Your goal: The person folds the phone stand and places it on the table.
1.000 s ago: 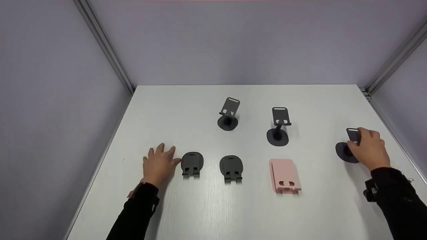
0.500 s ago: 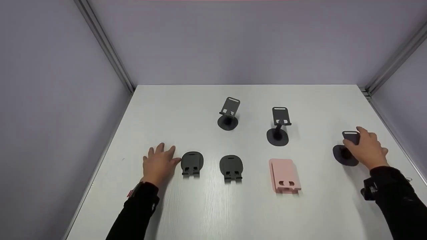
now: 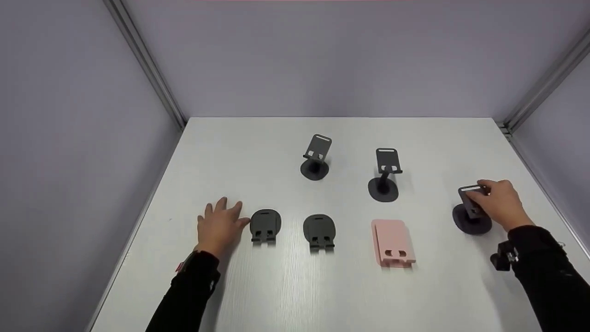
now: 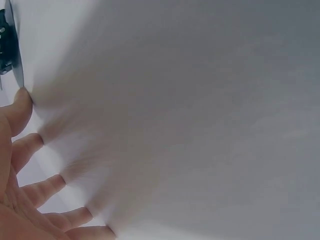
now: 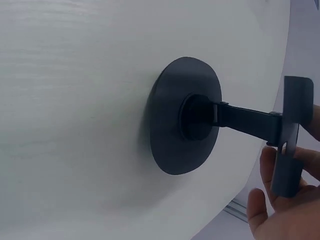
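At the right of the table my right hand (image 3: 500,203) pinches the upper plate of a dark phone stand (image 3: 472,221), thumb on its near side. In the right wrist view the stand's round base (image 5: 187,117), its arm and its holder plate all show, the arm unfolded. My left hand (image 3: 220,230) rests on the table with fingers spread. Its thumb tip meets the edge of a folded dark phone stand (image 3: 265,226). The left wrist view shows the fingertips (image 4: 52,185) down on the white surface.
Another folded dark stand (image 3: 319,231) and a pink folded stand (image 3: 394,242) lie along the middle of the white table (image 3: 276,295). Two unfolded dark stands (image 3: 315,168) (image 3: 383,189) stand farther back. Grey panels (image 3: 322,60) border the table.
My right hand has shifted left and slightly nearer with the phone stand, whose plate has turned and tilted. The left hand has stayed in place.
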Action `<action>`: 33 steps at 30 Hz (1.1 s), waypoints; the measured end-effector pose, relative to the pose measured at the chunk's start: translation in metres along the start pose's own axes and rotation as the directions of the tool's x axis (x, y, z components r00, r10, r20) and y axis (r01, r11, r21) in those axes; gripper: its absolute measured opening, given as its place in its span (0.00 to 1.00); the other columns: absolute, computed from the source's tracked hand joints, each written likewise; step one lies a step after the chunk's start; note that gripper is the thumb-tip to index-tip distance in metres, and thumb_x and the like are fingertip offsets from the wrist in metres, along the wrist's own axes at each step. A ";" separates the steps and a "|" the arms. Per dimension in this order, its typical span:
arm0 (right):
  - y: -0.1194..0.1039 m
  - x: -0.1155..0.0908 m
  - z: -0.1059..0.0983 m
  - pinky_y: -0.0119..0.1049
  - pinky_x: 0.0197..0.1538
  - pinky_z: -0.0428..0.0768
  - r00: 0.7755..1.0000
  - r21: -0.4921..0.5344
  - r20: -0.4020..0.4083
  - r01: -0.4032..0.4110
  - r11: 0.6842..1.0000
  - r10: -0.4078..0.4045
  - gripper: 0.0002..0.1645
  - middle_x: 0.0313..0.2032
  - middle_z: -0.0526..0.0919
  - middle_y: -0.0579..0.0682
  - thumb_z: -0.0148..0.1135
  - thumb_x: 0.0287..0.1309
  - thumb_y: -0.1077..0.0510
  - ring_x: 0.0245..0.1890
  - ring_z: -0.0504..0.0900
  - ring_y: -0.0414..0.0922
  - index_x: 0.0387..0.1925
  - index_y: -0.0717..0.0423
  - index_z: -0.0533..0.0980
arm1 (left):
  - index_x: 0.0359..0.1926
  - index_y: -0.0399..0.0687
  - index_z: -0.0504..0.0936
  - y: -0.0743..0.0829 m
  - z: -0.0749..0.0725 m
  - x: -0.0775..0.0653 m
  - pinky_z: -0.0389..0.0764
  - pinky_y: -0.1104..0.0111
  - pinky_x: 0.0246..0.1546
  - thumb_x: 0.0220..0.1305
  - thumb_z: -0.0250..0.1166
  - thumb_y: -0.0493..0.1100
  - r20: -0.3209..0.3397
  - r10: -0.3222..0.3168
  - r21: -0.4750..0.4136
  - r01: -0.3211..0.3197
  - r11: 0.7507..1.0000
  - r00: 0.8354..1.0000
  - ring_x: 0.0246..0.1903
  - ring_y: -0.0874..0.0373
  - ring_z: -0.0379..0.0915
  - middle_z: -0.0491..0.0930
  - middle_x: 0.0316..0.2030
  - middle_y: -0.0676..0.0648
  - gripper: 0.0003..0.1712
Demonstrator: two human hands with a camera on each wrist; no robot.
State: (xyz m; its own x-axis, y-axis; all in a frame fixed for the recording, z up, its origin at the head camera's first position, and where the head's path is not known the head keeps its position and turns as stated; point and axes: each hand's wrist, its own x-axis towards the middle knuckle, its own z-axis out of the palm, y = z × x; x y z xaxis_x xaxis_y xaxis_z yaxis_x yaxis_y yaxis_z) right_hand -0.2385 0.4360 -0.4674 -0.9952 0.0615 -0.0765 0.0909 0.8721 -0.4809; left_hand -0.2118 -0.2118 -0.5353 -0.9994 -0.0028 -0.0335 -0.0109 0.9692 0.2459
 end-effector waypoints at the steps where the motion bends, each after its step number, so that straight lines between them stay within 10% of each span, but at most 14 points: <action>1: -0.002 0.000 0.000 0.60 0.51 0.75 1.000 0.012 -0.002 0.010 1.000 -0.010 0.39 0.55 0.66 0.83 0.54 0.75 0.47 0.53 0.71 0.73 0.66 0.79 0.65 | 0.70 0.56 0.76 0.000 0.000 0.000 0.62 0.25 0.59 0.69 0.62 0.63 -0.005 0.005 0.001 -0.005 1.000 1.000 0.69 0.23 0.57 0.65 0.71 0.33 0.33; 12: -0.027 -0.001 -0.012 0.29 0.46 0.75 0.996 0.171 0.091 -0.023 0.985 0.007 0.33 0.62 0.75 0.68 0.53 0.75 0.39 0.59 0.73 0.59 0.61 0.64 0.77 | 0.69 0.55 0.77 0.001 -0.001 -0.003 0.64 0.26 0.58 0.69 0.63 0.63 -0.017 0.018 0.006 -0.018 1.000 1.000 0.68 0.24 0.59 0.66 0.71 0.33 0.33; 20: -0.049 -0.003 -0.008 0.48 0.57 0.71 0.995 0.240 0.082 0.030 0.970 -0.051 0.31 0.47 0.85 0.50 0.59 0.70 0.37 0.47 0.75 0.39 0.55 0.60 0.81 | 0.71 0.55 0.75 0.001 -0.003 -0.002 0.62 0.26 0.60 0.70 0.63 0.61 0.013 0.006 -0.006 -0.006 1.000 1.000 0.69 0.23 0.57 0.65 0.72 0.33 0.33; 33: -0.087 -0.007 0.003 0.25 0.47 0.74 0.989 0.306 0.053 0.117 0.945 -0.140 0.26 0.42 0.86 0.45 0.65 0.67 0.40 0.44 0.79 0.35 0.50 0.57 0.84 | 0.71 0.51 0.74 0.003 -0.007 0.001 0.57 0.25 0.62 0.73 0.62 0.54 0.004 -0.019 -0.070 0.019 0.997 1.000 0.70 0.23 0.54 0.63 0.73 0.32 0.29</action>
State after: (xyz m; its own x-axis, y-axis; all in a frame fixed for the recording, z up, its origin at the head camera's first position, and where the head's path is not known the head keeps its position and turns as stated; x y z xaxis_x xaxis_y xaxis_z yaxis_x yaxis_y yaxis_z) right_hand -0.2396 0.3585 -0.4280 -0.9947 -0.0868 -0.0548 -0.0193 0.6824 -0.7307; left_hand -0.2127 -0.2111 -0.5278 -0.9989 -0.0199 -0.0423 -0.0321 0.9495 0.3122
